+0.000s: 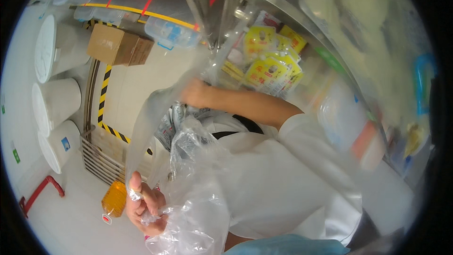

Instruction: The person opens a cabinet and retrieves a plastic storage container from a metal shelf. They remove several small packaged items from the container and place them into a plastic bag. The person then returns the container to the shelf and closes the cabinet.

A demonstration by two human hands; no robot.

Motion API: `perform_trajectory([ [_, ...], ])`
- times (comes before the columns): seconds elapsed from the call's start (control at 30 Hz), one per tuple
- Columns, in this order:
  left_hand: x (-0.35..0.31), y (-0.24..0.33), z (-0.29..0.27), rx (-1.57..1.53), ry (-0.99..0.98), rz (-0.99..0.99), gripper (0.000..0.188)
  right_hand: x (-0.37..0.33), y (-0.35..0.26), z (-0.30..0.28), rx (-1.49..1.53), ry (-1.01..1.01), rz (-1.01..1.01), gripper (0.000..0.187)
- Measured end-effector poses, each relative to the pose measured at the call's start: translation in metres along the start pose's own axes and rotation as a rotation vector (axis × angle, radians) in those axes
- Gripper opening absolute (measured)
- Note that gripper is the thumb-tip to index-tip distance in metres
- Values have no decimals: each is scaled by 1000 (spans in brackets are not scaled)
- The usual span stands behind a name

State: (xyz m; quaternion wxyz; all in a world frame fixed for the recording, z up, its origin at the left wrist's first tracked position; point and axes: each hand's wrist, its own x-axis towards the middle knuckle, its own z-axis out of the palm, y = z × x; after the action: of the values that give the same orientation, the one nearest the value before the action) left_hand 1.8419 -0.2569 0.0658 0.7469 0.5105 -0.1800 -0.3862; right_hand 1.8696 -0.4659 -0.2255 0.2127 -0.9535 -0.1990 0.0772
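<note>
My left hand (146, 208), at the lower left, is closed on a crumpled clear plastic bag (200, 193). A small shiny bit (135, 194) sits at its thumb tip. The bag spreads across the front of my white clothing (283, 174). Farther up, my right hand (196, 94) is curled closed and slightly blurred, gripping a translucent plastic strip (146, 130). This strip runs in a bowed line between the two hands; whether it belongs to the bag I cannot tell. Silver printed packaging (174, 120) shows just below my right hand, partly covered by plastic.
Yellow packets (269, 73) lie on a shelf beyond my right forearm, near metal poles (193, 4). A large clear bag with pale contents (363, 23) is at upper right. Leftward stand white barrels (56, 106), a cardboard box (111, 45), a metal rack (101, 158) and an amber bottle (114, 199).
</note>
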Motion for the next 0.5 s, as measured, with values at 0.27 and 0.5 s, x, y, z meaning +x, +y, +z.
perform_trajectory([
  [0.27,12,-14,27,112,603,-85,72,-49,-69,-120,321,523,92,10],
  [0.5,22,-14,31,116,857,-110,67,-160,-55,-239,372,600,278,19],
])
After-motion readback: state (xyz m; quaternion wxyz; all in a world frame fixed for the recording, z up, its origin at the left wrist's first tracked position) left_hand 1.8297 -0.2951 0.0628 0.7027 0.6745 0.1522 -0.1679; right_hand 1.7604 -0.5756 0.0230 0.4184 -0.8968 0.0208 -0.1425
